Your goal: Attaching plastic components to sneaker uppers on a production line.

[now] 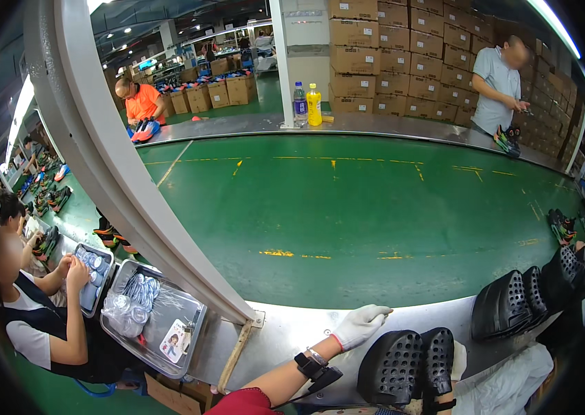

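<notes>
My left hand (pixel 360 328), in a white glove, is above the metal bench top with its fingers stretched out to the right and nothing seen in them. Just right of it stand a wide black perforated shoe-shaped piece (pixel 390 366) and a narrower black perforated piece (pixel 437 358). Behind the narrower one, a bit of white glove shows at my right hand (pixel 458 360); a black strap circles the wrist below. The pieces cover the right fingers, so I cannot tell whether they grip. Farther right are more black perforated pieces (pixel 501 308), beside another person's arm.
A metal tray (pixel 192 325) with bundled laces lies left, near a seated person (pixel 33 304). A white post (pixel 147 180) slants down to the bench. Across the green floor (pixel 347 200), a far bench (pixel 237 126) holds two bottles; workers stand behind it, near stacked cartons (pixel 354 59).
</notes>
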